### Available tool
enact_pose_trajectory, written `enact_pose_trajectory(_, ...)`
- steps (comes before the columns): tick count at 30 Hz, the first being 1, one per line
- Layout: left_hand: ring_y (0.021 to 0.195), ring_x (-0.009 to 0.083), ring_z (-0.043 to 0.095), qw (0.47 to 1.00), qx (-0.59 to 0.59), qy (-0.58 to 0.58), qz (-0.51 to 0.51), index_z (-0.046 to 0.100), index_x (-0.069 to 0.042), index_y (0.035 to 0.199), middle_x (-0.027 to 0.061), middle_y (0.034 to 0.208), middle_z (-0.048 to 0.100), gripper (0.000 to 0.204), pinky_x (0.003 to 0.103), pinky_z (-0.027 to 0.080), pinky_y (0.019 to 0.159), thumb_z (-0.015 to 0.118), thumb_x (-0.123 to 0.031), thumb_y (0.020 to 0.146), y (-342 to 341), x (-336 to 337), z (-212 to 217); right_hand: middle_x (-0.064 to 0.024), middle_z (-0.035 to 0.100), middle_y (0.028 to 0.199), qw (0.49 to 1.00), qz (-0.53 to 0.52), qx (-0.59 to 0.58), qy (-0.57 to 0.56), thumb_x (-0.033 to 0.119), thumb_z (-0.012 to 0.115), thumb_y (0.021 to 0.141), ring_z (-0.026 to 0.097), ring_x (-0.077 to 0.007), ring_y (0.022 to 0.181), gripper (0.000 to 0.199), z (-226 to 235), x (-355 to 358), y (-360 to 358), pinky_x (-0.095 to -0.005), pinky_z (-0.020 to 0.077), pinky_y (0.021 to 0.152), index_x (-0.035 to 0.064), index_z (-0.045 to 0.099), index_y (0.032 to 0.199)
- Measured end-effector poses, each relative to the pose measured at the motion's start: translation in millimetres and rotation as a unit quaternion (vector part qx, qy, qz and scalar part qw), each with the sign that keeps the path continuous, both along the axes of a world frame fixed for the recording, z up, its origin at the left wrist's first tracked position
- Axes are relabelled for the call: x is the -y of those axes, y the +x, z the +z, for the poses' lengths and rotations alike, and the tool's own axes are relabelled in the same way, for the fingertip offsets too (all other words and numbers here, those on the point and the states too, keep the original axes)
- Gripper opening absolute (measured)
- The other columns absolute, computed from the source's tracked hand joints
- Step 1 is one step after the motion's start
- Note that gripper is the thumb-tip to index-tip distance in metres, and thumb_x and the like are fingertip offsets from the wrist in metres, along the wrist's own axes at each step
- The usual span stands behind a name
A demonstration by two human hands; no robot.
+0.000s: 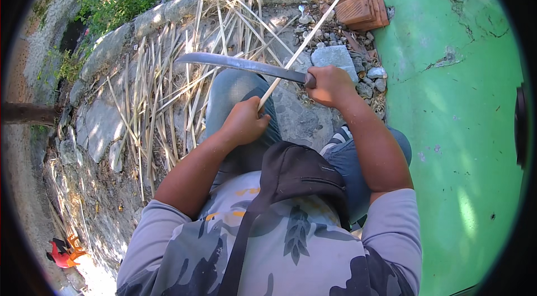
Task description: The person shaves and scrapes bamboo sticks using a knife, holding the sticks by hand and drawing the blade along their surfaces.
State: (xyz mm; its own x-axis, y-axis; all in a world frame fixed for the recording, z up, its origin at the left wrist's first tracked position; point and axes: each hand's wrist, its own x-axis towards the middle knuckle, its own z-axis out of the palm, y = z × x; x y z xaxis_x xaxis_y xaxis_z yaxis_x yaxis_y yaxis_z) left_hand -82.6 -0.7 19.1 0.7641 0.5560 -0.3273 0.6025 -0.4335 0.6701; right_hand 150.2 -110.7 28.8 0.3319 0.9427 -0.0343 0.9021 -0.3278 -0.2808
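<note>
- Steel-bladed machete [240, 63] lies across mid-frame, the right hand [331, 86] wrapped around its handle, which seems to leave the blade's length free.
- Pale split strip [321, 20] slants from centre to upper right, its lower end gripped in the left hand [244, 121], presumably for steadiness; blade and strip cross, contact unclear.
- Both elbows bend outward, the right hand higher in frame.
- Loose strips [159, 103] lie left of centre, probably kept within reach.
</note>
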Motion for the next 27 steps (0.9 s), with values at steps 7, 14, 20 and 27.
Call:
enact_pose_trajectory(7,0.082,0.0407,0.067,1.000,0.009,0.015,-0.009,0.058,0.002,0.090,0.0229,0.083,0.067,0.027,0.046,0.051,0.074,0.072,-0.020,0.085,-2,-2,-4,-0.0178,0.069,0.078,0.999,0.017,-0.010,0.033,0.028,0.067,0.078,0.068,-0.0404,0.078,0.019,3,-1,1,-0.0502,0.0541,0.070,0.0116,0.069,0.086)
enact_pose_trajectory(14,0.070,0.0325,0.061,0.999,0.037,0.008,-0.016,0.055,0.000,0.084,0.0177,0.075,0.061,0.030,0.042,0.048,0.067,0.075,-0.022,0.084,-3,-6,-15,-0.0160,0.070,0.080,1.000,0.004,0.016,0.020,0.028,0.066,0.079,0.070,-0.0374,0.080,0.016,-6,4,13,-0.0495,0.0550,0.072,0.0122,0.068,0.085)
enact_pose_trajectory(20,0.070,0.0302,0.060,0.999,0.026,-0.005,-0.020,0.055,0.000,0.085,0.0170,0.076,0.062,0.032,0.042,0.048,0.068,0.076,-0.024,0.084,-2,-8,-10,-0.0161,0.069,0.078,0.999,0.007,0.026,0.036,0.028,0.067,0.079,0.069,-0.0380,0.078,0.018,-1,4,12,-0.0501,0.0549,0.071,0.0113,0.067,0.084)
enact_pose_trajectory(27,0.071,0.0293,0.060,0.999,0.020,-0.002,-0.025,0.056,0.000,0.086,0.0169,0.077,0.062,0.034,0.041,0.048,0.067,0.078,-0.027,0.084,-2,-8,-10,-0.0170,0.067,0.073,0.998,0.017,0.035,0.056,0.026,0.069,0.077,0.068,-0.0394,0.074,0.016,-3,6,17,-0.0500,0.0536,0.067,0.0115,0.066,0.084)
